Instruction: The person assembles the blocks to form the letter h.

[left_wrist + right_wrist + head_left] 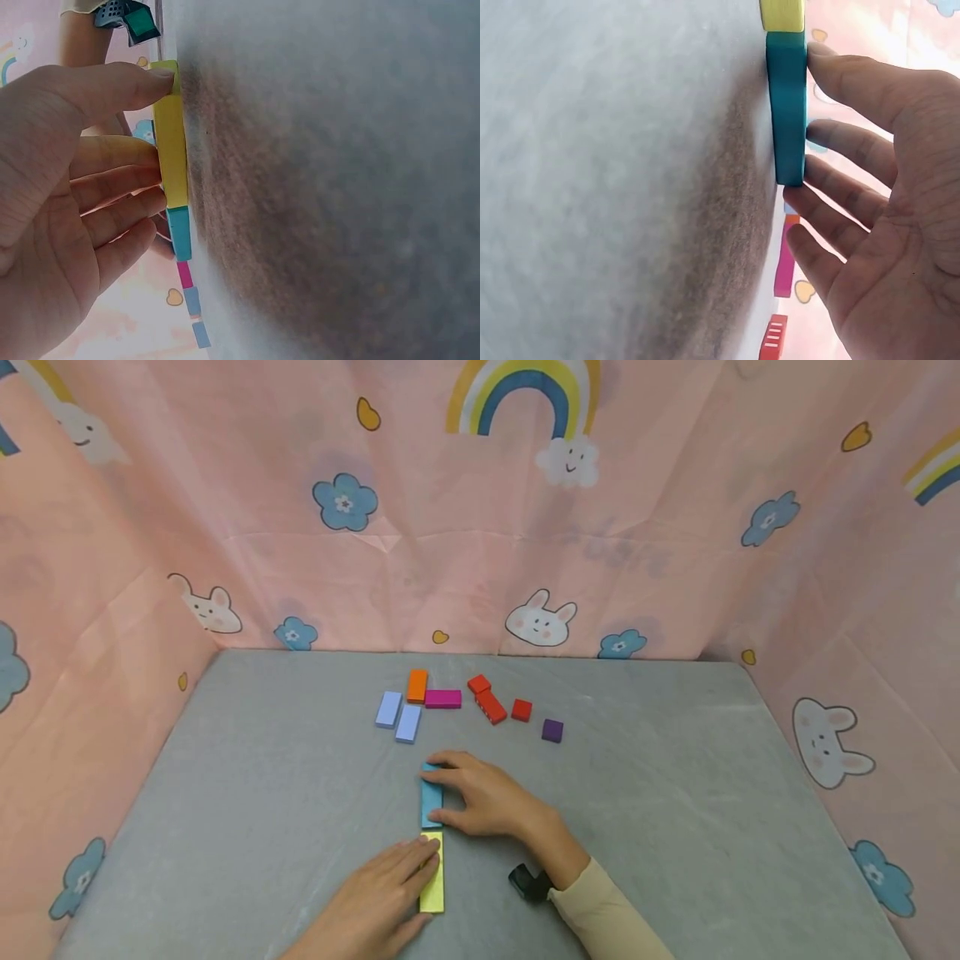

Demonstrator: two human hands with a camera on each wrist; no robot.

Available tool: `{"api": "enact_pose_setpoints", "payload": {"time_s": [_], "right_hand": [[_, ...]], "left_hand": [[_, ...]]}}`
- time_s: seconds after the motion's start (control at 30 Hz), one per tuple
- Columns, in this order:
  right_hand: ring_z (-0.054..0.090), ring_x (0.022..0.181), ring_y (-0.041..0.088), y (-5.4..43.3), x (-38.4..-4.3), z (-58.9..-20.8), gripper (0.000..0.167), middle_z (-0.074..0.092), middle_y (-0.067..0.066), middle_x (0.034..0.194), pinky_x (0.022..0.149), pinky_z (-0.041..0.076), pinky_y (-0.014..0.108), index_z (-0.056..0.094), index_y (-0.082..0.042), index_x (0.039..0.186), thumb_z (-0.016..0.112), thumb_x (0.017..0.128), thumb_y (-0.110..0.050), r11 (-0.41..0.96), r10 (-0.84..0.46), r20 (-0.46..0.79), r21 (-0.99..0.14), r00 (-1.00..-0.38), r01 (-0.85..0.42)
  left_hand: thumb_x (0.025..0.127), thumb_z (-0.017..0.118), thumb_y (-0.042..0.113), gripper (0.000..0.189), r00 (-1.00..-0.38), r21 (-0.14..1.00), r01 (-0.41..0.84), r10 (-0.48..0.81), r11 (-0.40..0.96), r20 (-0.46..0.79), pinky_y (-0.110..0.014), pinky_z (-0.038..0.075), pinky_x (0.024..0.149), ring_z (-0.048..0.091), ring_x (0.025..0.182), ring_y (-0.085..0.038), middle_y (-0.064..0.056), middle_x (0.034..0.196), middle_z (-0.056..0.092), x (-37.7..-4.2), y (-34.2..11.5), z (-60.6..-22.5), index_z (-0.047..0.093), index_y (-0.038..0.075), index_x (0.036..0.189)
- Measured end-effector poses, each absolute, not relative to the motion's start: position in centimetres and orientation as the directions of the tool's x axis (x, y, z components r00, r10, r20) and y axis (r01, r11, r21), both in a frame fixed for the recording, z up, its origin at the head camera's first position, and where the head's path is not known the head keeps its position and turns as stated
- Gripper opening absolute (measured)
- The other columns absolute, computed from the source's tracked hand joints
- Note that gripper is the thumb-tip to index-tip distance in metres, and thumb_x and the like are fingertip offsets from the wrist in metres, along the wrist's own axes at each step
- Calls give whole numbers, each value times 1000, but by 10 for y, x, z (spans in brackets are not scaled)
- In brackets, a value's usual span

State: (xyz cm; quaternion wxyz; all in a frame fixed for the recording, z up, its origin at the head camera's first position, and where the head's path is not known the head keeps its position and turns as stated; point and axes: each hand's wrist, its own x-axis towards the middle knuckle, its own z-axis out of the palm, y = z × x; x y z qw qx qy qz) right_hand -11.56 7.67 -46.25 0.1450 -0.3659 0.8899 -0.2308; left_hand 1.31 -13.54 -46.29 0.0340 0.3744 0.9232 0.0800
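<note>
Resting on the yellow block (431, 900), the left hand (375, 893) has its thumb at the near end and its fingers nearly straight across the top! Just beyond, end to end, lies the sky-blue block (431, 807), and the right hand (487, 797) spans it, loosely spread, thumb by the near end, fingertips at the far end. Farther out on the grey tabletop (675, 818), a purple block (552, 732) sits right of three red blocks (491, 707); leftward, a magenta block (443, 699), an orange block (417, 686) and two periwinkle blocks (408, 725)!
</note>
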Motion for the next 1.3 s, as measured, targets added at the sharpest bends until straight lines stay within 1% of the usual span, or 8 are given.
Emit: {"api": "enact_pose_setpoints", "payload": {"time_s": [0.23, 0.43, 0.7, 0.83, 1.07, 1.17, 1.3], "right_hand": [[51, 147, 20, 77, -115, -462, 60, 55, 1, 158, 122, 49, 44, 62, -20, 151, 77, 97, -41, 627, -724, -100, -509, -682, -591], [51, 147, 21, 77, -115, -460, 60, 56, 3, 157, 122, 49, 45, 62, -19, 150, 78, 97, -39, 618, -730, -97, -516, -676, -593], [52, 143, 21, 77, -113, -461, 61, 57, 3, 154, 121, 50, 42, 62, -19, 150, 78, 96, -43, 613, -739, -94, -504, -667, -609], [53, 143, 21, 77, -113, -461, 61, 57, 4, 153, 121, 50, 43, 62, -18, 150, 79, 96, -41, 612, -737, -86, -507, -671, -607], [53, 143, 20, 77, -113, -459, 62, 58, 4, 153, 122, 48, 43, 61, -17, 150, 79, 95, -41, 612, -737, -95, -513, -669, -602], [53, 143, 20, 77, -113, -459, 64, 58, 3, 153, 123, 48, 43, 61, -16, 151, 80, 95, -41, 614, -735, -92, -509, -671, -603], [53, 143, 21, 77, -112, -457, 64, 58, 3, 154, 123, 49, 43, 61, -17, 151, 79, 95, -43, 619, -733, -94, -503, -674, -603]], "left_hand": [[91, 84, 42, 71, -722, 172, 683, 692, 710, 5, -39, 54, 116, 57, 144, -23, -8, 156, 59, 14, -135, -464, 61, 5, 147], [89, 85, 42, 71, -719, 163, 689, 694, 707, 30, -40, 55, 114, 59, 143, -23, -8, 155, 59, 14, -136, -464, 62, 6, 146], [85, 88, 44, 70, -689, 113, 725, 714, 679, 124, -37, 58, 110, 64, 134, -21, -7, 146, 65, 14, -137, -468, 67, 6, 139], [85, 88, 45, 71, -685, 106, 728, 715, 677, 136, -37, 58, 110, 64, 135, -21, -7, 147, 65, 14, -137, -469, 67, 6, 139], [80, 91, 46, 72, -670, 72, 739, 718, 670, 190, -37, 58, 109, 65, 131, -20, -6, 142, 67, 15, -136, -469, 69, 6, 135], [82, 89, 48, 70, -682, 97, 730, 712, 677, 164, -40, 57, 110, 64, 131, -20, -5, 143, 66, 14, -135, -464, 69, 6, 135], [90, 82, 46, 58, -712, 174, 702, 689, 690, 139, -40, 57, 108, 65, 127, -20, -3, 139, 68, 9, -135, -461, 72, 8, 132]]}}
